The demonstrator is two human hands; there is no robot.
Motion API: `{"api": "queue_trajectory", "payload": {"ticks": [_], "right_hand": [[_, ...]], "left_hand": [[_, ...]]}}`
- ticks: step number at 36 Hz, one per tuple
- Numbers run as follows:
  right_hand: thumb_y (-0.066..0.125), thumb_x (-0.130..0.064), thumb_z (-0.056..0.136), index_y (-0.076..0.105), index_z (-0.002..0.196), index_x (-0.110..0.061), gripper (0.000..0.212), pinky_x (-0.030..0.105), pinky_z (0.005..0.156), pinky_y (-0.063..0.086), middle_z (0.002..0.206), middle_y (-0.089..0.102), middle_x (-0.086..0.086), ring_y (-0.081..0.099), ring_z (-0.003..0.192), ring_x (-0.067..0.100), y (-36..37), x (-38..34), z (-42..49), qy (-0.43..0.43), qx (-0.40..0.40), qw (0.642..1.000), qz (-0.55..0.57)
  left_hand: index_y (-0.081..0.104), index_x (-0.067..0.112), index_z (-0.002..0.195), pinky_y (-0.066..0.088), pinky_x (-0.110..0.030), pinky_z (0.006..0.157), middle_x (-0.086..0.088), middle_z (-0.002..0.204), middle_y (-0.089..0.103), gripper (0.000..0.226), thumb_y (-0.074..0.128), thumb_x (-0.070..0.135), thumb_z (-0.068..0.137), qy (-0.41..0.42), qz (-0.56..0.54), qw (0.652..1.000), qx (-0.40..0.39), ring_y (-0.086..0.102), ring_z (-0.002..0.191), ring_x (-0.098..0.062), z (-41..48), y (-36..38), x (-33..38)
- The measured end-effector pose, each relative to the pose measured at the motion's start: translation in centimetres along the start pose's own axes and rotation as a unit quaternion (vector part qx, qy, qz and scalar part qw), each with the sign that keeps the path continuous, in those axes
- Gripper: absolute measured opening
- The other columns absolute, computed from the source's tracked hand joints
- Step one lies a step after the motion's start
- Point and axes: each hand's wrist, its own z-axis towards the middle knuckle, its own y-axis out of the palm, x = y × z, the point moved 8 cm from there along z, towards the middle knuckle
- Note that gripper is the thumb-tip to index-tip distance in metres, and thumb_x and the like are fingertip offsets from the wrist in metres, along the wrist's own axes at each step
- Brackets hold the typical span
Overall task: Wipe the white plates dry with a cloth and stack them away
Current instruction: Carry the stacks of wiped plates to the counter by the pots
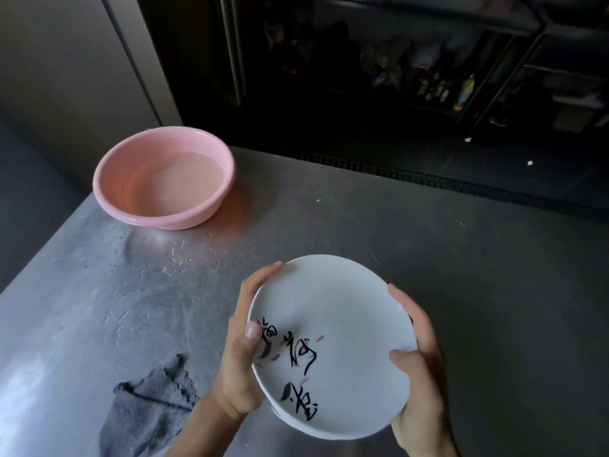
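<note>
A: Left hand (240, 354): thumb hooked over the white plate (336, 324), fingers curled behind. Right hand (418, 367) clamps the opp. edge the same way.
B: Plate's tilted, lower centre, held above the steel counter (461, 258).
A: Grey cloth (148, 410) crumpled lower left. Pink basin (164, 179) upper left, same counter.
B: Dark shelving (362, 77) w/ bottles (435, 87) along the top.
</note>
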Motion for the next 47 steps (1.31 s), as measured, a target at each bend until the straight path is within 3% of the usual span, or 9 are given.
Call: {"api": "queue_trajectory", "payload": {"ticks": [8, 14, 17, 28, 32, 37, 41, 44, 47], "right_hand": [[0.044, -0.01, 0.056, 0.07, 0.115, -0.022, 0.066, 0.044, 0.078, 0.051, 0.12, 0.068, 0.008, 0.062, 0.111, 0.033, -0.6, 0.6, -0.6, 0.024, 0.052, 0.998, 0.016], [0.041, -0.008, 0.058, 0.071, 0.11, -0.02, 0.062, 0.037, 0.071, 0.054, 0.116, 0.067, 0.014, 0.063, 0.105, 0.035, -0.1, -0.7, -0.2, 0.013, 0.055, 0.997, 0.045], [0.041, -0.007, 0.057, 0.072, 0.106, -0.021, 0.06, 0.046, 0.076, 0.05, 0.116, 0.067, 0.013, 0.061, 0.108, 0.038, 0.1, -1.3, -0.1, 0.002, 0.051, 0.998, 0.046], [0.044, -0.008, 0.057, 0.07, 0.112, -0.022, 0.062, 0.064, 0.08, 0.049, 0.116, 0.067, 0.013, 0.059, 0.109, 0.043, 0.7, -3.6, -0.7, -0.025, 0.027, 0.999, 0.039], [0.052, -0.028, 0.053, 0.067, 0.116, -0.02, 0.066, 0.066, 0.079, 0.051, 0.116, 0.067, 0.007, 0.062, 0.108, 0.036, 0.6, -4.8, -1.0, -0.038, 0.024, 0.998, 0.036], [0.042, -0.008, 0.062, 0.068, 0.116, -0.02, 0.061, 0.05, 0.078, 0.049, 0.114, 0.069, 0.009, 0.064, 0.104, 0.031, -0.6, -5.0, -1.2, -0.035, 0.023, 0.996, 0.074], [0.048, -0.013, 0.063, 0.069, 0.117, -0.022, 0.058, 0.047, 0.082, 0.051, 0.12, 0.068, 0.011, 0.063, 0.111, 0.033, -1.5, -5.6, -1.0, -0.03, -0.002, 0.996, 0.083], [0.044, -0.009, 0.069, 0.068, 0.12, -0.021, 0.058, 0.058, 0.09, 0.049, 0.125, 0.067, 0.012, 0.061, 0.117, 0.037, -2.4, -5.6, -0.9, -0.019, -0.025, 0.995, 0.094], [0.047, -0.013, 0.068, 0.068, 0.121, -0.023, 0.058, 0.066, 0.097, 0.045, 0.126, 0.066, 0.011, 0.059, 0.12, 0.037, -3.3, -5.5, -0.9, -0.01, -0.055, 0.996, 0.074]], "left_hand": [[0.031, -0.001, 0.154, 0.051, -0.049, 0.102, -0.027, 0.147, 0.049, 0.085, 0.063, 0.053, 0.096, -0.009, 0.034, 0.999, -0.027, 0.054, 0.13, -0.045, 0.3, -0.2, 0.1], [-0.001, -0.009, 0.158, 0.041, -0.055, 0.113, -0.042, 0.161, 0.015, 0.086, 0.052, 0.027, 0.101, -0.058, -0.025, 0.998, 0.014, 0.026, 0.145, -0.061, -0.4, -3.6, -3.6], [-0.006, -0.007, 0.159, 0.037, -0.061, 0.114, -0.043, 0.161, 0.008, 0.084, 0.048, 0.021, 0.101, -0.062, -0.083, 0.994, -0.028, 0.02, 0.146, -0.064, -0.4, -3.6, -3.9], [0.043, 0.01, 0.146, 0.052, -0.039, 0.099, -0.011, 0.134, 0.061, 0.077, 0.064, 0.057, 0.089, -0.048, 0.032, 0.998, -0.005, 0.06, 0.124, -0.032, -0.8, 1.8, 3.1], [0.041, 0.012, 0.15, 0.053, -0.046, 0.099, -0.018, 0.142, 0.054, 0.082, 0.069, 0.052, 0.084, -0.044, 0.058, 0.997, -0.004, 0.056, 0.128, -0.039, -0.8, 1.8, 3.9], [0.042, 0.017, 0.153, 0.039, -0.076, 0.107, -0.016, 0.149, 0.051, 0.082, 0.053, 0.033, 0.073, -0.012, 0.169, 0.985, -0.015, 0.049, 0.135, -0.045, -0.9, 2.3, 5.1], [0.047, 0.017, 0.15, 0.041, -0.071, 0.108, -0.015, 0.15, 0.052, 0.075, 0.053, 0.037, 0.078, 0.019, 0.225, 0.974, -0.015, 0.054, 0.135, -0.036, -1.9, 4.3, 5.9], [0.05, 0.018, 0.148, 0.045, -0.064, 0.108, -0.012, 0.147, 0.056, 0.072, 0.052, 0.037, 0.079, 0.033, 0.235, 0.971, 0.008, 0.057, 0.132, -0.032, -3.1, 5.3, 6.0], [0.052, 0.025, 0.148, 0.052, -0.035, 0.101, -0.003, 0.148, 0.056, 0.069, 0.051, 0.039, 0.08, 0.051, 0.263, 0.963, 0.041, 0.06, 0.128, -0.012, -4.7, 6.0, 5.8]]}}
